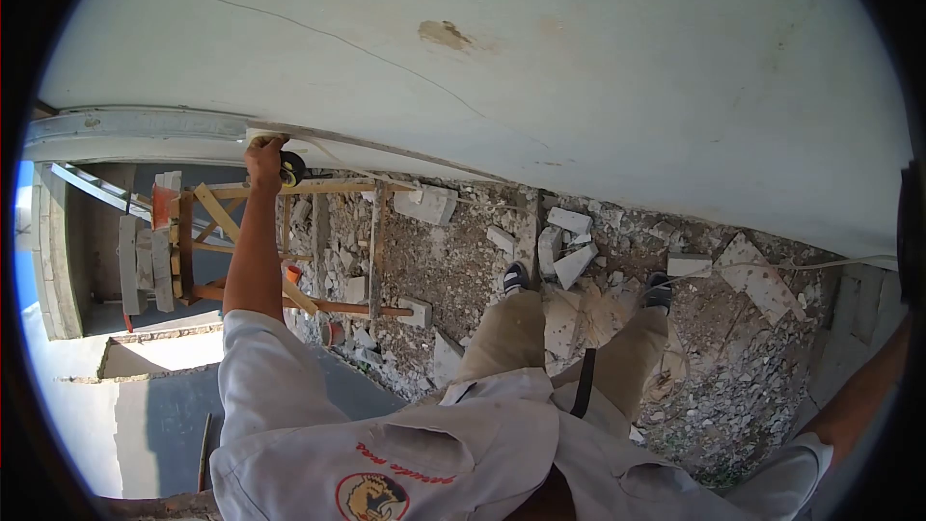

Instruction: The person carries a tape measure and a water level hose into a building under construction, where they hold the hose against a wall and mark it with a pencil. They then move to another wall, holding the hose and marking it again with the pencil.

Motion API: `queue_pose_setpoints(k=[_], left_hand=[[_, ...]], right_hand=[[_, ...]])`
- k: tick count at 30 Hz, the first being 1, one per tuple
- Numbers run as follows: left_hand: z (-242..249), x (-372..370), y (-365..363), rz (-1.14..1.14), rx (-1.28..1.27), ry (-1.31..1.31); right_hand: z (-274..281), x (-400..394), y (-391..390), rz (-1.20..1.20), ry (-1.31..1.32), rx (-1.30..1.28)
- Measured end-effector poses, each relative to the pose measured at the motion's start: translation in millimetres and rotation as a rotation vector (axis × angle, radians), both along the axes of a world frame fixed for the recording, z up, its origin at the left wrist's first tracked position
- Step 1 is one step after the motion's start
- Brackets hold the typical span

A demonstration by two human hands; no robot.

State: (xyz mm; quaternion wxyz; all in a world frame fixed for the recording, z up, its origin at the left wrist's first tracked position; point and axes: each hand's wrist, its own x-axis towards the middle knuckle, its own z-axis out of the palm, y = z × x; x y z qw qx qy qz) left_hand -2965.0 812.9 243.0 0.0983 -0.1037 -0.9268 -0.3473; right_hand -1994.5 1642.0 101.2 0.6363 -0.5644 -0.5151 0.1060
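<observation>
My left hand (262,162) is raised to the lower edge of a pale wall (579,58), at the end of a light metal channel (145,123). Its fingers are curled together against that edge, and what they grip is too small to name. Right beside the hand is a dark round object (291,169) with a yellow centre; whether the hand holds it cannot be made out. A thin whitish cord (352,162) runs from near the hand along the wall. My right arm (858,400) reaches out past the right side, its hand out of sight.
Broken blocks (571,241) and rubble (434,260) cover the ground around my feet (516,277). A wooden frame (318,186) stands below my left arm, with stacked grey blocks (135,260) beside it. A cable (791,266) crosses at right. The wall has a long crack.
</observation>
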Motion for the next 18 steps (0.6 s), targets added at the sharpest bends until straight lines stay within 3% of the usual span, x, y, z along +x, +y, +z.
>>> queue_pose_setpoints(k=[2, 4, 5, 6, 7, 11, 18], left_hand=[[-0.6, -2.7, -1.8, -0.033, 0.058, -0.057], [-9.8, -38.6, -27.7, -0.026, -0.040, -0.037], [-16.8, -52.3, -36.1, -0.088, 0.108, -0.077], [-22.8, -73.0, -47.8, -0.132, 0.118, -0.067], [-16.2, -69.6, -44.4, -0.090, -0.065, -0.027], [-8.8, -58.4, -38.3, -0.057, -0.157, -0.061], [-20.5, -81.1, -48.5, -0.067, -0.144, 0.039]], right_hand=[[-3.1, -17.0, -21.8, 0.056, 0.156, -0.064], [5.6, -44.3, -58.4, 0.083, 0.267, -0.055], [31.7, -92.1, -97.2, 0.069, 0.339, 0.035], [29.3, -91.1, -97.8, 0.125, 0.352, 0.075], [27.9, -93.1, -98.7, 0.127, 0.330, 0.078], [23.9, -88.3, -103.5, 0.165, 0.330, 0.033], [13.3, -83.9, -97.5, 0.264, 0.367, 0.104]])
